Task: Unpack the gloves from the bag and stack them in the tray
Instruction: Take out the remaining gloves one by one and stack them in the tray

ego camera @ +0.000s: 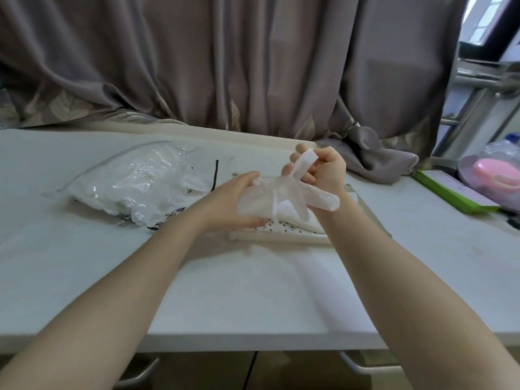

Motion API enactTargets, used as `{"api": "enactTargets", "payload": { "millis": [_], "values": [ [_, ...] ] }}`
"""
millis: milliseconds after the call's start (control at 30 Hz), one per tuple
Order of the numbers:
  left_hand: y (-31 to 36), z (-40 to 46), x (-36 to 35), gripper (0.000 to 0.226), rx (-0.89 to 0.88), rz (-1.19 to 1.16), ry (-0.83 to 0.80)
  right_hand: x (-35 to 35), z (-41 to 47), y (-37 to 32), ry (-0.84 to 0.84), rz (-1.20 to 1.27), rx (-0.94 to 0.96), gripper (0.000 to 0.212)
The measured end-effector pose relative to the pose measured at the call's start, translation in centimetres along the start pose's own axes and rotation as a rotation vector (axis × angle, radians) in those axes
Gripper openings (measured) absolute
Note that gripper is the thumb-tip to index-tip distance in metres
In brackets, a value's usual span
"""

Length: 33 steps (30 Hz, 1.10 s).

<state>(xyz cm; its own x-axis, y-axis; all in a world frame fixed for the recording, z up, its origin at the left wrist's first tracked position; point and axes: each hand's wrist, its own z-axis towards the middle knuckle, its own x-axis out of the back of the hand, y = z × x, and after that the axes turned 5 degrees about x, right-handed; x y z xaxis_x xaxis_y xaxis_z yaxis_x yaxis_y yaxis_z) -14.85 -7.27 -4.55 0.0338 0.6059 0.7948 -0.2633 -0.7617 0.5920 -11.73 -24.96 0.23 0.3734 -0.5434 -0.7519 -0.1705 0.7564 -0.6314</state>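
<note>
Translucent plastic, a single glove (270, 201), is stretched between the person's two hands just above the white tray (281, 237), where a few pale gloves (295, 218) already lie on its perforated floor. Their left hand (233, 202) grips the cuff end with the fingers curled round it, while the right hand (323, 167) pinches one of the glove's fingers between thumb and curled fingers, lifting it up. To the left on the grey table (225, 291) lies the clear bag (135, 184), open and still bulging with more gloves
</note>
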Motion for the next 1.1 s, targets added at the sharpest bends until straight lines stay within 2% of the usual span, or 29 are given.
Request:
{"api": "enactTargets", "payload": {
  "millis": [33, 100, 133, 200, 333, 400, 500, 567, 700, 767, 900, 1100],
  "values": [
    [0.2, -0.3, 0.4, 0.081, 0.063, -0.066, -0.05, 0.5, -0.1, -0.4, -0.003, 0.005, -0.013, 0.019],
    [0.5, -0.2, 1.0, 0.045, 0.131, -0.075, -0.098, 1.6, -0.4, -1.4, -0.041, 0.015, -0.047, 0.023],
    [0.5, -0.1, 1.1, 0.039, 0.136, -0.103, -0.077, 2.0, -0.7, -1.9, -0.054, 0.004, -0.055, 0.021],
    [0.6, 0.0, 1.4, 0.047, 0.123, -0.184, -0.027, 2.4, -1.1, -2.7, -0.035, -0.073, -0.052, 0.016],
    [1.0, 0.3, 2.0, 0.038, 0.067, -0.161, -0.015, 2.9, -2.2, -4.3, 0.096, -0.333, -0.003, 0.016],
    [1.8, 0.5, 2.4, 0.03, 0.053, -0.251, 0.013, 3.7, -2.3, -4.9, 0.22, -0.566, -0.019, 0.021],
    [3.7, 0.7, 2.7, 0.013, -0.003, -0.439, 0.016, 4.9, -2.2, -5.0, 0.403, -1.176, 0.126, 0.031],
    [5.0, 1.0, 2.5, 0.018, -0.041, -0.486, -0.009, 5.0, -2.2, -4.6, 0.343, -1.329, 0.223, 0.032],
    [6.6, 1.4, 2.4, 0.028, -0.058, -0.516, -0.062, 3.1, -2.4, -3.6, -0.15, -1.39, 0.058, 0.039],
    [6.8, 1.3, 2.5, 0.037, -0.057, -0.533, -0.062, 2.0, -2.6, -3.0, -0.269, -1.407, 0.006, 0.027],
    [6.8, 0.9, 2.9, 0.037, -0.085, -0.608, -0.064, 2.1, -2.7, -3.4, -0.236, -1.597, 0.052, 0.024],
    [6.3, 1.3, 3.1, 0.034, 0.007, -0.714, -0.004, 4.3, -2.7, -6.0, -0.088, -1.663, -0.002, 0.018]
  ]
}}
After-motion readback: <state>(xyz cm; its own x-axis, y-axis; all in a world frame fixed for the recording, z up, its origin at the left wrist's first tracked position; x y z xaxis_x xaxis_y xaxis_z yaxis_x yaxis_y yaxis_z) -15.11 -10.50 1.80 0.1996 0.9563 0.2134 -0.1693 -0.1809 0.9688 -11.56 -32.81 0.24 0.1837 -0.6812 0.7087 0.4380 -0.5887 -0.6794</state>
